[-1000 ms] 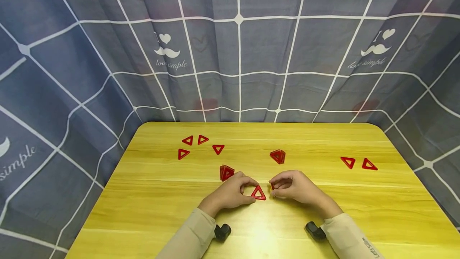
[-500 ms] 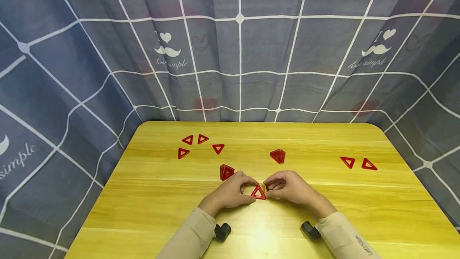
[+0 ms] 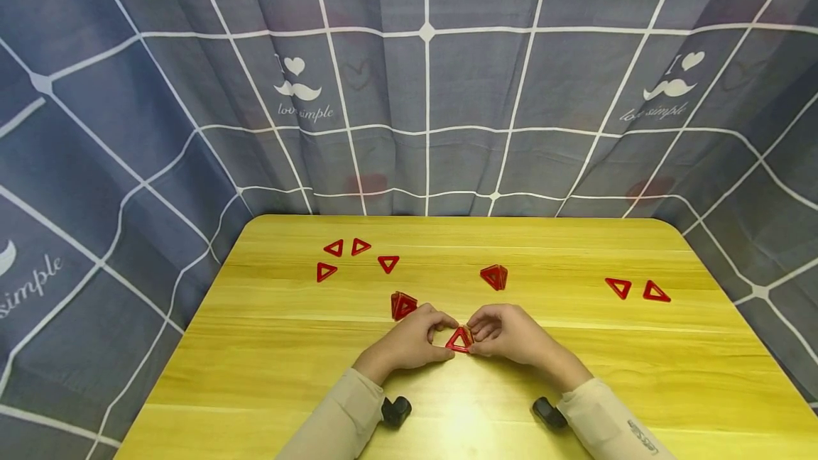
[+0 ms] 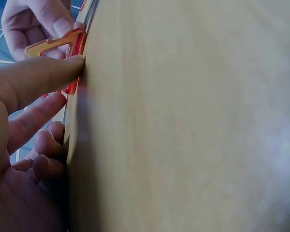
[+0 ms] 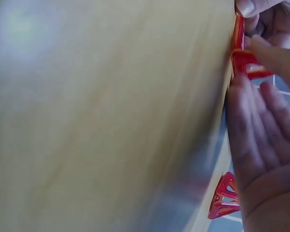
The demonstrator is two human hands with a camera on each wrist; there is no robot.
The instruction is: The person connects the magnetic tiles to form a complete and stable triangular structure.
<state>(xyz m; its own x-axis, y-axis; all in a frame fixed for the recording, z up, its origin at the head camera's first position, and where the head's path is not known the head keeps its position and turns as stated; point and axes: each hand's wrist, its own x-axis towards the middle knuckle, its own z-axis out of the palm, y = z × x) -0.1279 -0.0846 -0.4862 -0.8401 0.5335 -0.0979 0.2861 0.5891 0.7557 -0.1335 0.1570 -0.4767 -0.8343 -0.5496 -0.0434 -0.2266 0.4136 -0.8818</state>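
A red triangular frame tile lies on the table at front center, its middle open. My left hand holds it at the left side between thumb and fingers. From the other side, my right hand pinches a second triangular tile, which stands raised along the first one's right edge. That raised tile looks orange in the left wrist view. In the right wrist view the two tiles meet at an angle, and fingers cover part of them.
Behind my left hand stands a small red pyramid of tiles; another pyramid is farther back. Several loose triangles lie at the back left. Two more triangles are at the right. A grey checked curtain surrounds the table.
My right hand has moved left, bringing its tile against the right edge of the flat triangle. The left hand has stayed nearly still.
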